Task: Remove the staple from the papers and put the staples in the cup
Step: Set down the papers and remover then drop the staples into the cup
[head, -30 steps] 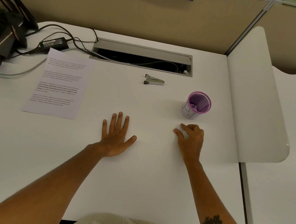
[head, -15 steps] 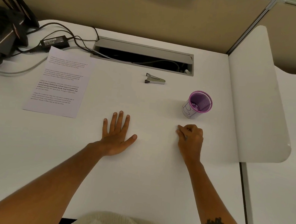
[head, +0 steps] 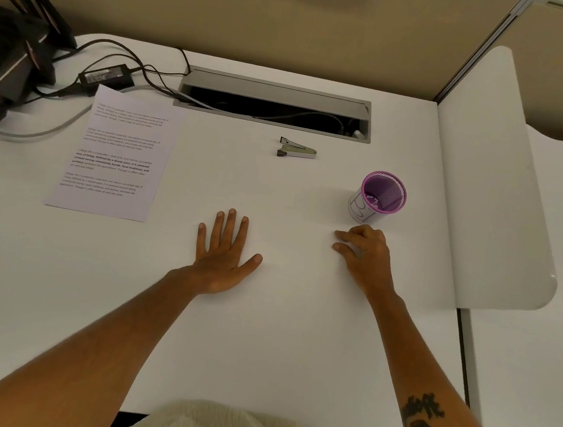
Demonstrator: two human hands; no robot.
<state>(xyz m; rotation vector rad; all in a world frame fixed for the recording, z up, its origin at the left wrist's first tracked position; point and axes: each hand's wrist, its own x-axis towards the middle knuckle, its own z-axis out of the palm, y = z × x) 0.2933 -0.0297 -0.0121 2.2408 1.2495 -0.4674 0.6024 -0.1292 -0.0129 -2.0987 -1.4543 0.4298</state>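
Observation:
A printed sheet of paper [head: 114, 154] lies flat on the white desk [head: 279, 333] at the left. A small metal staple remover [head: 296, 148] rests near the back, in front of the cable slot. The purple mesh cup [head: 379, 197] stands at the right with small bits inside. My left hand [head: 223, 252] lies flat, palm down, fingers spread, holding nothing. My right hand [head: 363, 255] rests just in front of the cup with fingers loosely curled on the desk; nothing shows in it.
A grey cable slot [head: 273, 104] is cut into the desk's back. A black router [head: 10, 46], power brick [head: 106, 76] and cables [head: 41, 121] crowd the back left corner. A white divider panel [head: 489, 185] rises along the right edge.
My right hand's fingers have loosened and spread a little on the desk. My left hand has stayed flat in place.

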